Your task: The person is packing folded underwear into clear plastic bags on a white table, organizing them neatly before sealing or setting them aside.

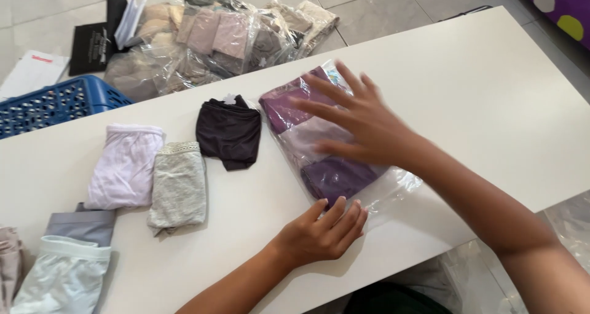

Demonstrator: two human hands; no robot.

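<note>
Right hand (362, 120) flat, spread; left hand (322, 231) palm-down.

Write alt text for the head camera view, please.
Two hands press on a clear plastic bag of folded purple garments on a white table: right hand flat on top, left hand at its near edge. Other folded garments lie to the left.

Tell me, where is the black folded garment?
The black folded garment lies on the white table, mid-left in the head view, just left of the clear bag.

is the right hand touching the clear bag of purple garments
Touching: the head view shows the right hand pressed flat, fingers spread, on the clear bag.
</note>
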